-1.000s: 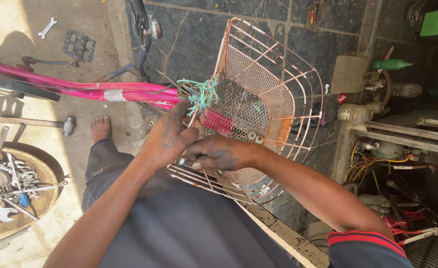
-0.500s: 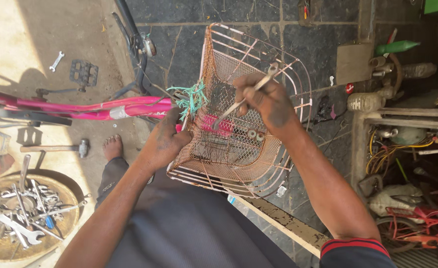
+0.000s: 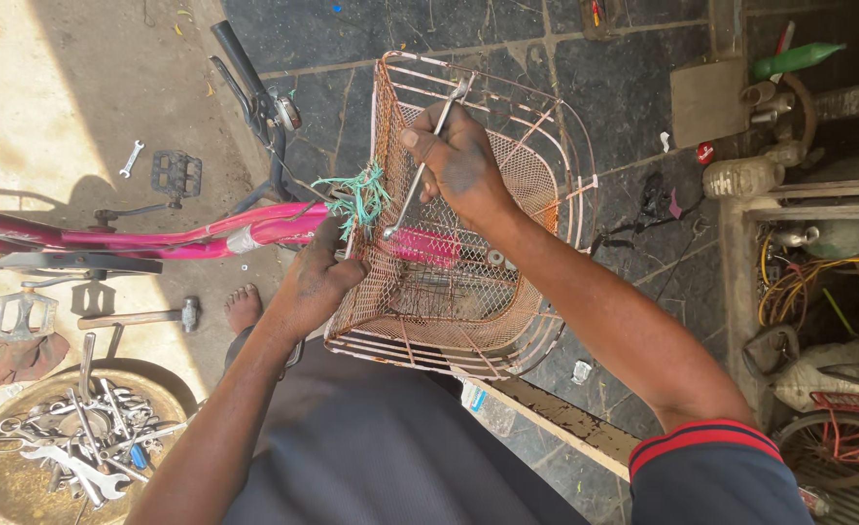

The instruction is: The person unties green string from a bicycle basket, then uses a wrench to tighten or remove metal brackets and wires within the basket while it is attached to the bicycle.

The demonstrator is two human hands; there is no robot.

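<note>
I see the wire basket (image 3: 468,282) against the pink bicycle frame (image 3: 157,238). Right hand (image 3: 458,160), fingers closed on a spanner (image 3: 420,170), sits inside the basket; left hand (image 3: 317,277) clasps its near wall beside green twine (image 3: 356,194).

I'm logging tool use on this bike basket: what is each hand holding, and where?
The right hand grips a spanner about mid-shaft. The left hand holds the wire basket at its near side wall.
</note>
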